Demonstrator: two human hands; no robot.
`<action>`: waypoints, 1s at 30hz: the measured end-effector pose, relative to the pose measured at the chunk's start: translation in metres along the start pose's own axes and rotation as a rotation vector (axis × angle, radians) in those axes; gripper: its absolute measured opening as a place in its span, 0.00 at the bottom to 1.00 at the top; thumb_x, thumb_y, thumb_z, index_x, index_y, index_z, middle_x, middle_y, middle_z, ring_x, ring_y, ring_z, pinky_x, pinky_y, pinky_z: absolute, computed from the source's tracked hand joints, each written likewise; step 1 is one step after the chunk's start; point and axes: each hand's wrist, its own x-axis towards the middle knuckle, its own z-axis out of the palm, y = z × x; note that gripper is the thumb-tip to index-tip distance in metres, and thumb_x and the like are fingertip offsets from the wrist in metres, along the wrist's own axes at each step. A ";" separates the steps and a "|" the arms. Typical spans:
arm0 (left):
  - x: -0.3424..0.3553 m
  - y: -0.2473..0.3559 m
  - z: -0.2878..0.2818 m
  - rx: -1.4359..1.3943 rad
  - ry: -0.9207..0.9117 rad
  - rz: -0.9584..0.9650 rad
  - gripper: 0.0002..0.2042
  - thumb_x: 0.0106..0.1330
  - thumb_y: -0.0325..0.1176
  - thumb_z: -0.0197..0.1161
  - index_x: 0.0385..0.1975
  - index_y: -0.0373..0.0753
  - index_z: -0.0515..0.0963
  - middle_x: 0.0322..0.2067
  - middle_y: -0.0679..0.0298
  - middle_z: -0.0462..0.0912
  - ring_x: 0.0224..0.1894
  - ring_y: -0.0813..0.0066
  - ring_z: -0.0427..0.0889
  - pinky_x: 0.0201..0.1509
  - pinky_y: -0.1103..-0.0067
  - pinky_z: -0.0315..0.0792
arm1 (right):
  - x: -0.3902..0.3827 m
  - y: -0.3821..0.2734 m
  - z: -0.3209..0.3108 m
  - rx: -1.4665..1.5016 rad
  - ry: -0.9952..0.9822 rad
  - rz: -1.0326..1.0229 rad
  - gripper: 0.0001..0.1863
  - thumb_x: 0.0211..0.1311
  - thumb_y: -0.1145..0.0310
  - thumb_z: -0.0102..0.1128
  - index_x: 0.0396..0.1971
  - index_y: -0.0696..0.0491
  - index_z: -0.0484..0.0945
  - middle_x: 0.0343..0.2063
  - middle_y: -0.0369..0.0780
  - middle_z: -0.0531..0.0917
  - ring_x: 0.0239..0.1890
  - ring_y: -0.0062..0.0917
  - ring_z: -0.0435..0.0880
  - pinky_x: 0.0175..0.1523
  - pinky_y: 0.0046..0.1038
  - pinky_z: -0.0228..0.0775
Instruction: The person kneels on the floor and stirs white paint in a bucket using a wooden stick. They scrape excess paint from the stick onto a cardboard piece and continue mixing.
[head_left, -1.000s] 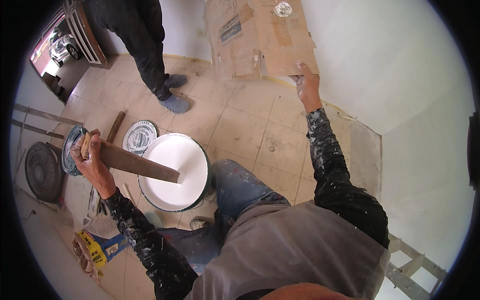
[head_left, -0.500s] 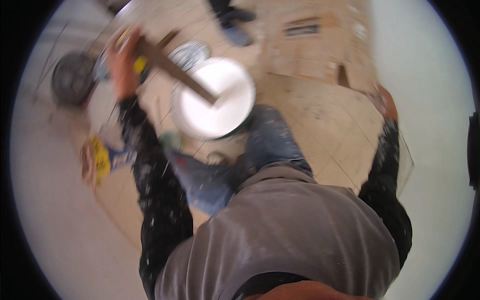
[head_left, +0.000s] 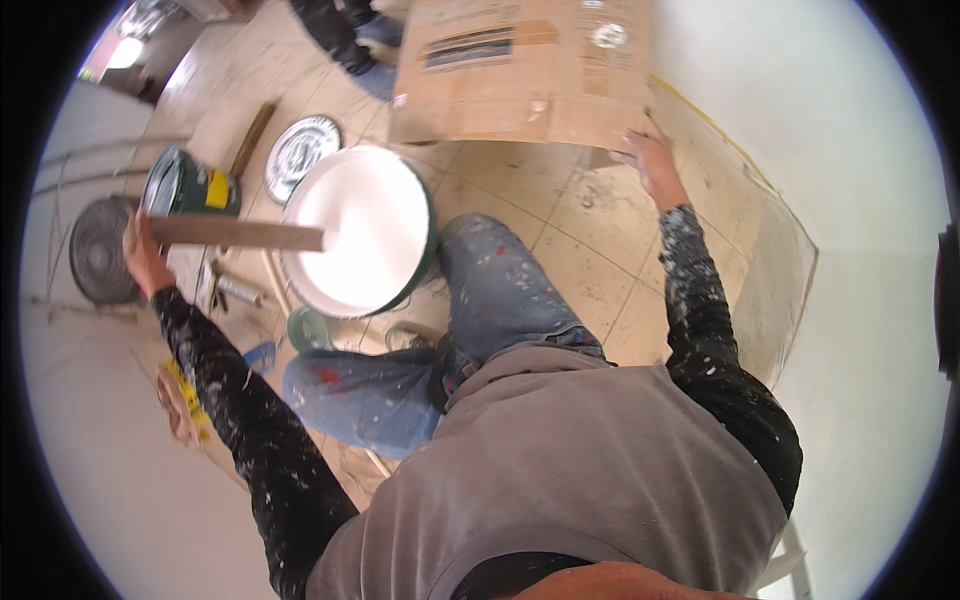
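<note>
- Left hand: closed around one end of a flat wooden stick, near the left edge of the tiled floor.
- Wooden stick: extends to the right over the rim of a large bucket, its free end above or at the surface of the white paint (contact cannot be made out from this angle).
- Large bucket: dark green outside, on the floor just beyond the wearer's bent legs, nearer the floor's left edge than its right.
- Right hand: fingers narrowed on the near right corner of a brown cardboard sheet, close to the floor's right edge, where the white wall begins; the grip seems a pinch, though motion blur softens it.
- Cardboard sheet: beyond the large bucket and to its right, cut off above by the picture border; a co-worker's shoes show at its left edge.
- Toward the floor's left edge: a white-smeared round lid, a smaller green bucket and a dark round grille.
</note>
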 end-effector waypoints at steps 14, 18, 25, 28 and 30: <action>0.077 -0.143 -0.066 1.501 0.023 0.507 0.47 0.48 0.27 0.75 0.72 0.54 0.60 0.64 0.61 0.78 0.59 0.55 0.82 0.64 0.61 0.71 | -0.021 -0.076 0.033 -0.291 -0.100 0.084 0.22 0.70 0.64 0.61 0.60 0.58 0.76 0.34 0.34 0.79 0.21 0.18 0.69 0.35 0.27 0.80; 0.046 -0.086 0.014 0.890 0.679 0.394 0.27 0.60 0.46 0.69 0.55 0.36 0.72 0.47 0.55 0.82 0.45 0.53 0.82 0.57 0.57 0.75 | -0.020 -0.091 0.041 -0.457 -0.103 0.109 0.23 0.70 0.64 0.60 0.61 0.58 0.75 0.33 0.37 0.79 0.22 0.20 0.72 0.36 0.27 0.80; -0.226 0.160 0.443 0.194 -1.167 1.174 0.21 0.67 0.27 0.56 0.61 0.42 0.76 0.52 0.51 0.79 0.50 0.53 0.81 0.57 0.63 0.77 | -0.009 -0.068 0.043 -1.144 0.081 -0.286 0.29 0.67 0.62 0.58 0.67 0.55 0.72 0.49 0.54 0.84 0.49 0.49 0.84 0.56 0.45 0.74; -0.303 0.202 0.496 0.550 -1.410 1.362 0.29 0.65 0.22 0.56 0.66 0.56 0.74 0.54 0.52 0.79 0.54 0.53 0.82 0.59 0.63 0.77 | -0.033 -0.078 0.070 -1.152 0.047 -0.298 0.26 0.67 0.63 0.58 0.65 0.52 0.74 0.50 0.54 0.84 0.53 0.52 0.82 0.59 0.47 0.72; -0.312 0.198 0.525 0.628 -1.494 1.376 0.27 0.67 0.26 0.57 0.65 0.60 0.74 0.50 0.54 0.80 0.52 0.54 0.83 0.57 0.62 0.77 | -0.032 -0.072 0.058 -1.148 0.051 -0.282 0.25 0.67 0.64 0.58 0.63 0.52 0.75 0.50 0.53 0.85 0.54 0.51 0.82 0.60 0.46 0.72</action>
